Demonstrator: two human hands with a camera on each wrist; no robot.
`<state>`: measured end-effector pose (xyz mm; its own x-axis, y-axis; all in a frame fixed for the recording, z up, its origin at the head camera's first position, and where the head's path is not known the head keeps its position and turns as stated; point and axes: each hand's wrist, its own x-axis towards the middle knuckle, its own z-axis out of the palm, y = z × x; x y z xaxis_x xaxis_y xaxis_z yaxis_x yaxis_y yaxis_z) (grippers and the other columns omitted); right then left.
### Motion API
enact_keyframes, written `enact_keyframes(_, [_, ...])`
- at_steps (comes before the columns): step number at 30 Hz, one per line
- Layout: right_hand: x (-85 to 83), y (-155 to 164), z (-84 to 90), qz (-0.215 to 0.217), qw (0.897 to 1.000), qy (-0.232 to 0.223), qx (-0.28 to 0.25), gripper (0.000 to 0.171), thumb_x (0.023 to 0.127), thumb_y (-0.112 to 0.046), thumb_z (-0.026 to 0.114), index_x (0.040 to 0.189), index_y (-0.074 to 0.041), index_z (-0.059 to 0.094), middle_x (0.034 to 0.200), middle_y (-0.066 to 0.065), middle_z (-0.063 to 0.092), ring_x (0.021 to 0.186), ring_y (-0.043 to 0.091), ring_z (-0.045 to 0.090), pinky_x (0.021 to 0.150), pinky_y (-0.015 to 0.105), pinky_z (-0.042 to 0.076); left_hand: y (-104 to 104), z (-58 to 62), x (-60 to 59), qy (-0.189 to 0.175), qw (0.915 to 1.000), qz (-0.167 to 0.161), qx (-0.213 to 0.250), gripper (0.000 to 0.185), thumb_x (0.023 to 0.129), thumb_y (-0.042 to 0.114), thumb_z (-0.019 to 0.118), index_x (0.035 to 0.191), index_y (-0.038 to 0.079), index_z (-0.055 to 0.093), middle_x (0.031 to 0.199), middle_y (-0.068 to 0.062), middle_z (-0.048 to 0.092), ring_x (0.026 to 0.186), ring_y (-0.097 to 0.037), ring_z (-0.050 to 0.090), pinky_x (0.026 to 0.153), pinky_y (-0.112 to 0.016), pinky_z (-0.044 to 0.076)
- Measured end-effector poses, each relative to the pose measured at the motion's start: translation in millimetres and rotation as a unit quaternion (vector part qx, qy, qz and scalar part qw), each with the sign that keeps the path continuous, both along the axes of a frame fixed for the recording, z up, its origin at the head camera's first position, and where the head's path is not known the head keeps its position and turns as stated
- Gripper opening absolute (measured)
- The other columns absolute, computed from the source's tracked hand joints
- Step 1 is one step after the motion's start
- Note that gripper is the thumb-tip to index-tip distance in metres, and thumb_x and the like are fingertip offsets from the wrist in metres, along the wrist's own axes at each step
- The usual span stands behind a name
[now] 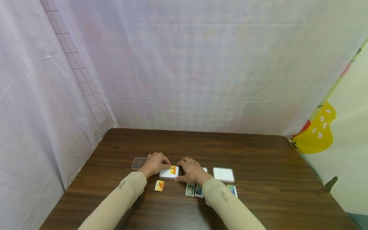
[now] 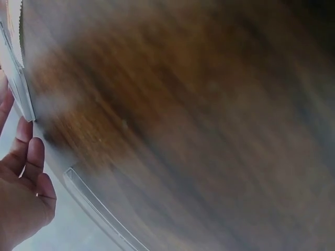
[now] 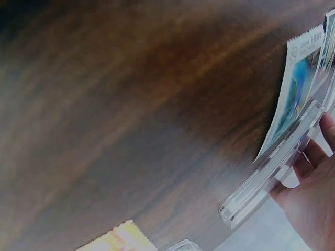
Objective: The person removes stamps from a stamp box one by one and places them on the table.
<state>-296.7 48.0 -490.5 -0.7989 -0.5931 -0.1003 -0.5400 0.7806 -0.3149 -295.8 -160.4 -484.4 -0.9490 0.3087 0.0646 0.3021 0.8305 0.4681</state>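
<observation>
A yellow-orange stamp (image 1: 173,169) lies over a white-backed clear case (image 1: 164,174). My left hand (image 1: 155,163) pinches the stamp's upper left edge between thumb and forefinger; its other fingers (image 2: 35,157) are bent close to the case's corner in the left wrist view. My right hand (image 1: 192,171) spreads thumb and fingers around the right end of this case, the thumb by its lower corner. Under the right palm sits a second case, mostly hidden in the head view; its clear edge (image 3: 272,162) shows in the right wrist view.
An empty clear case piece (image 1: 139,163) lies left of my left hand, and another white-backed case (image 1: 223,174) to the right. Nearer me are an orange stamp (image 1: 159,185), a green one (image 1: 190,189), a blue one (image 1: 199,191) and another (image 1: 232,190).
</observation>
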Motion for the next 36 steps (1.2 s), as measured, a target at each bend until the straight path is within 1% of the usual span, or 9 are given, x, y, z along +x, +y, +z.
enact_keyframes(8, [-1.5,0,-2.9,0.002,1.000,0.002,0.001,0.070,0.086,-0.058,0.068,0.137,-0.012,0.053,0.146,0.014,0.043,0.135,0.033,0.039,0.110,0.053,0.030,1,-1.4,-2.4,-0.002,0.9991,0.006,0.041,0.005,0.086,0.019,0.076,0.082,0.018,0.075,0.086,0.005,0.063,0.093,-0.021,0.056,0.089,-0.051,0.034])
enact_keyframes(11, [-2.9,0,-5.3,0.002,1.000,0.004,0.006,0.070,0.087,-0.058,0.068,0.138,-0.012,0.053,0.147,0.014,0.042,0.136,0.033,0.038,0.111,0.053,0.029,0,4.2,-2.2,-0.031,0.9956,0.016,0.087,0.006,0.088,0.018,0.074,0.084,0.015,0.075,0.090,0.003,0.066,0.091,-0.019,0.057,0.088,-0.047,0.040])
enact_keyframes(15, [-3.1,-1,-5.4,0.000,1.000,0.005,0.009,0.070,0.087,-0.058,0.068,0.138,-0.012,0.053,0.147,0.014,0.042,0.136,0.033,0.038,0.111,0.053,0.029,-7,15.7,2.1,-0.076,0.9862,0.026,0.145,0.007,0.090,0.016,0.072,0.087,0.010,0.076,0.093,0.000,0.069,0.089,-0.017,0.059,0.082,-0.041,0.048])
enact_keyframes(21, [-1.1,0,-1.6,-0.004,1.000,0.000,0.003,0.071,0.086,-0.058,0.069,0.137,-0.011,0.053,0.147,0.014,0.043,0.136,0.033,0.039,0.111,0.052,0.029,-19,23.5,15.5,-0.130,0.9756,0.038,0.173,0.010,0.090,0.019,0.073,0.088,0.009,0.076,0.095,0.002,0.070,0.088,-0.015,0.058,0.081,-0.037,0.046])
enact_keyframes(23, [-0.7,0,-1.3,-0.005,1.000,0.001,0.003,0.071,0.086,-0.059,0.069,0.136,-0.012,0.054,0.146,0.013,0.043,0.136,0.032,0.039,0.111,0.052,0.029,-21,21.6,20.9,-0.145,0.9725,0.031,0.180,0.010,0.090,0.019,0.073,0.088,0.009,0.076,0.093,0.002,0.069,0.086,-0.014,0.057,0.079,-0.035,0.045])
enact_keyframes(26, [0.2,1,-0.7,-0.005,1.000,0.005,0.003,0.070,0.085,-0.060,0.068,0.135,-0.013,0.054,0.146,0.013,0.043,0.136,0.032,0.039,0.111,0.051,0.029,-22,16.6,28.7,-0.154,0.9673,0.003,0.202,0.011,0.089,0.015,0.073,0.088,0.005,0.075,0.088,0.001,0.070,0.082,-0.012,0.056,0.075,-0.032,0.044])
enact_keyframes(30, [0.9,1,-0.9,-0.004,1.000,0.010,-0.001,0.068,0.085,-0.059,0.069,0.134,-0.013,0.055,0.146,0.013,0.044,0.135,0.032,0.040,0.111,0.051,0.029,-17,11.4,40.4,-0.148,0.9635,-0.032,0.221,0.010,0.086,0.008,0.073,0.085,-0.001,0.074,0.082,-0.001,0.070,0.075,-0.010,0.056,0.070,-0.029,0.045])
enact_keyframes(32, [0.9,0,-1.4,-0.003,1.000,0.012,-0.004,0.067,0.085,-0.058,0.069,0.133,-0.013,0.056,0.145,0.013,0.045,0.135,0.032,0.041,0.111,0.051,0.029,-14,9.5,45.9,-0.136,0.9674,-0.039,0.210,0.009,0.085,0.008,0.074,0.082,-0.001,0.074,0.079,-0.001,0.069,0.072,-0.009,0.056,0.067,-0.028,0.046])
enact_keyframes(36, [0.7,0,-1.5,0.000,1.000,0.014,-0.004,0.067,0.086,-0.057,0.070,0.134,-0.012,0.055,0.145,0.013,0.044,0.135,0.032,0.040,0.111,0.052,0.029,-9,5.6,52.3,-0.103,0.9811,-0.033,0.160,0.008,0.083,0.009,0.076,0.078,0.004,0.075,0.073,0.003,0.067,0.066,-0.009,0.054,0.062,-0.027,0.045])
